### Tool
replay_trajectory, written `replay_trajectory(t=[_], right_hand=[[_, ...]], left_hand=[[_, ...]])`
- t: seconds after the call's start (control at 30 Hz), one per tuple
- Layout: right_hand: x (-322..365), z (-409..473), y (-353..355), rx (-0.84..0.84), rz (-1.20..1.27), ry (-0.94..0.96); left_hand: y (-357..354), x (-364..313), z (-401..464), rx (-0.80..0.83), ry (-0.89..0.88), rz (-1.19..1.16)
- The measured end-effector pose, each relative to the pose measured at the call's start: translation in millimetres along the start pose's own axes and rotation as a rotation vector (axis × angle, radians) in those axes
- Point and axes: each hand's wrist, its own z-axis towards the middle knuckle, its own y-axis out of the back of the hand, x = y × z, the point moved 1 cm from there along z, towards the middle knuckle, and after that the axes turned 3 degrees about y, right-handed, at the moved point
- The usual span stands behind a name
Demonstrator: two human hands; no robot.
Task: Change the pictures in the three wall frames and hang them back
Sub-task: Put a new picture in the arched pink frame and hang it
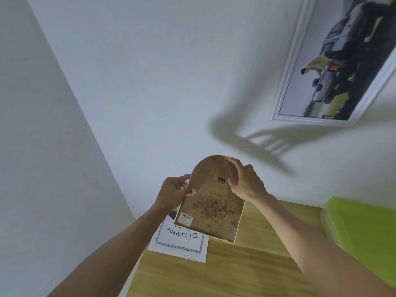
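I hold an arch-topped picture frame (211, 202) in the air between the wall and the table, its stained brown backboard toward me. A small black hanger sits near the top of that board and a barcode sticker at its lower left. My left hand (174, 192) grips the frame's left edge, thumb on the backboard. My right hand (244, 181) grips the rounded top right edge, thumb beside the hanger. A white-framed picture (334, 61) with dark figures and a car hangs on the wall at the upper right.
A wooden table (235, 269) lies below my arms. On it lies a white printed sheet (182, 241) with an ornate border and the word "Document". A lime-green box (364, 228) stands at the table's right. White walls meet in a corner at the left.
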Motion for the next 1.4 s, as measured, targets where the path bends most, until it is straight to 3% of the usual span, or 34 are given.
replay_trajectory(t=[0.37, 0.8, 1.0, 1.23, 1.4], right_hand=[[7.3, 11.7, 22.5, 0.177, 0.156, -0.222], [-6.4, 8.8, 15.7, 0.263, 0.188, -0.337], [-34.5, 8.1, 6.1, 0.291, 0.478, -0.403], [-55.3, -24.8, -33.9, 0.194, 0.723, -0.376], [-73.8, -35.7, -56.6, 0.054, 0.778, -0.465]], left_hand=[[-2.9, 13.2, -5.0, -0.038, 0.026, 0.077], [-6.5, 21.5, -8.4, 0.065, 0.182, -0.084], [-2.8, 27.0, -10.9, 0.010, 0.299, -0.243], [-7.9, 34.5, -8.2, -0.062, 0.390, -0.391], [-7.1, 43.6, -6.4, 0.068, 0.389, -0.273]])
